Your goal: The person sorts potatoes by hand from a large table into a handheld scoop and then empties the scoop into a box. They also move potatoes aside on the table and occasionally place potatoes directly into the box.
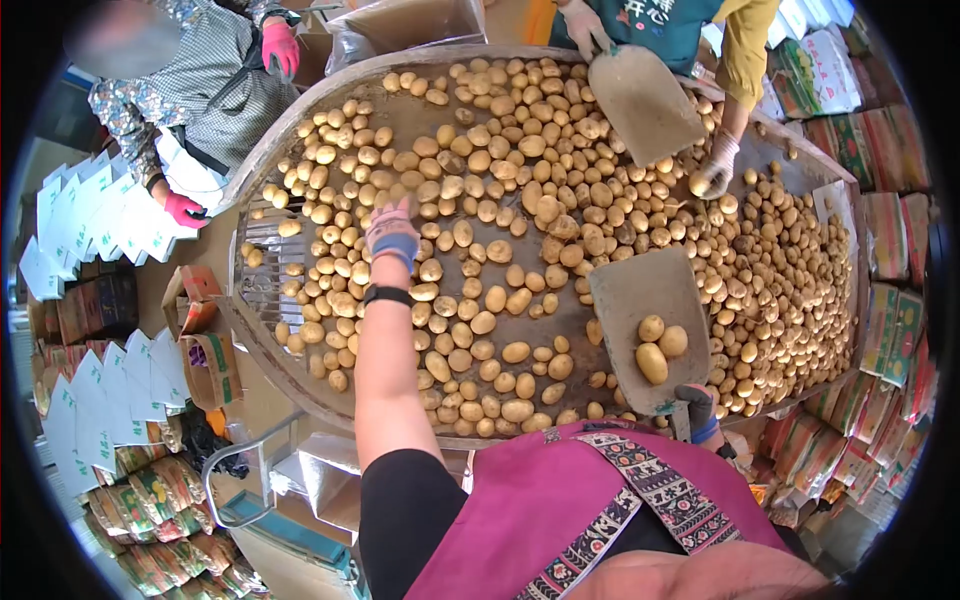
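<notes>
My right hand (703,418), in a dark glove with a blue cuff, is closed round the handle of a flat metal scoop (640,290) at the table's near side. On the scoop's blade lie three potatoes (652,364). My left hand (393,236), in a pinkish glove with a blue cuff, is stretched out over the potatoes (462,233) left of the middle. Its fingers point away from me and are spread, right at several potatoes. Many potatoes cover the long, raised-edge sorting table (330,407), heaped most thickly on the right.
Across the table a co-worker's gloved hand (584,27) holds another scoop (645,105); their other hand (717,168) is at the potatoes. A second person in pink gloves (281,48) stands at the far left. Slatted grating (268,262) lies at the left end. Stacked cartons (890,330) line the right.
</notes>
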`<action>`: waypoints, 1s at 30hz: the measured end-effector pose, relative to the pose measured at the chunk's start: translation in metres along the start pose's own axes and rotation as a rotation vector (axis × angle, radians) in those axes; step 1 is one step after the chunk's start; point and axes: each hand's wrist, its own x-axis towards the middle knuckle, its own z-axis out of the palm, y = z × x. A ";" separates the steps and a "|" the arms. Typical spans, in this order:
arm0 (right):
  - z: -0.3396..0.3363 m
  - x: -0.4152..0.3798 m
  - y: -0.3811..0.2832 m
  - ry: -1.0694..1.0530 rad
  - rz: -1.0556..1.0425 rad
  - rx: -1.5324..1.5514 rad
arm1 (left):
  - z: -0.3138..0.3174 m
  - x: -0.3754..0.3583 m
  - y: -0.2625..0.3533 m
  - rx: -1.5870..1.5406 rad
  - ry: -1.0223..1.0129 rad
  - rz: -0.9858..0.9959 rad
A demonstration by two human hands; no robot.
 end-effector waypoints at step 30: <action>-0.108 -0.026 0.099 0.090 -0.633 -0.454 | -0.074 -0.272 0.093 -2.113 -0.553 0.491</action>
